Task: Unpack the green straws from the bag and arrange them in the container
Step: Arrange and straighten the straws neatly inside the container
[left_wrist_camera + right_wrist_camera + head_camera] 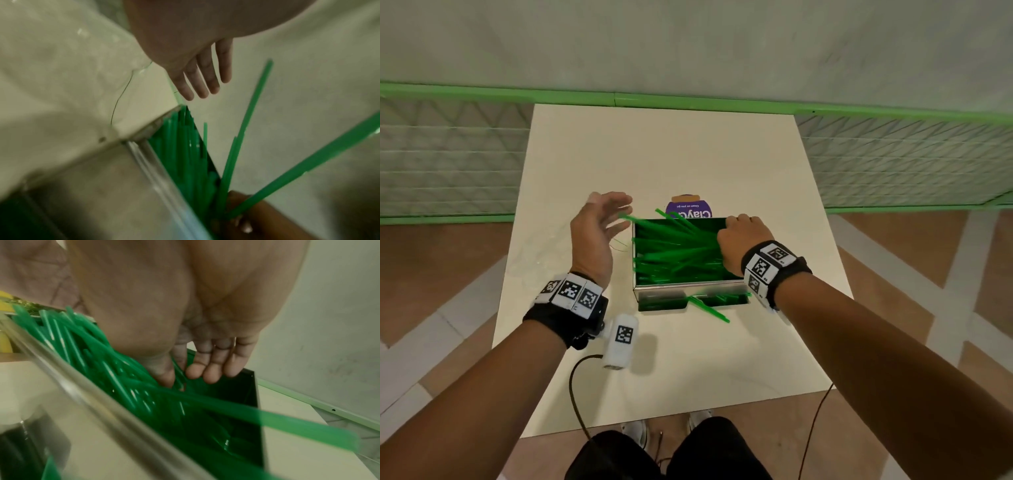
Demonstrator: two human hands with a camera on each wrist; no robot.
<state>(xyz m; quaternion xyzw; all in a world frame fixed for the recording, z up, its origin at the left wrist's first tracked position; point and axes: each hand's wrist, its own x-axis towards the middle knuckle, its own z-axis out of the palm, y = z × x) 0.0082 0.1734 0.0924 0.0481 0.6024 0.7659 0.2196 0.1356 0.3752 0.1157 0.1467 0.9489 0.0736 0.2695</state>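
Note:
A shiny metal container stands in the middle of the white table, filled with a loose tangle of green straws. My right hand reaches into its right side. Thumb and fingers of that right hand curl round a bunch of straws, which fan out toward the left. My left hand hovers just left of the container with its fingers straight and spread, holding nothing. The clear plastic bag lies flat on the table under that hand. One straw pokes out of the container's front slot.
A purple-labelled item lies right behind the container. The table ends close to my legs, and cables hang off its near edge. A green rail and a wall run along the far side.

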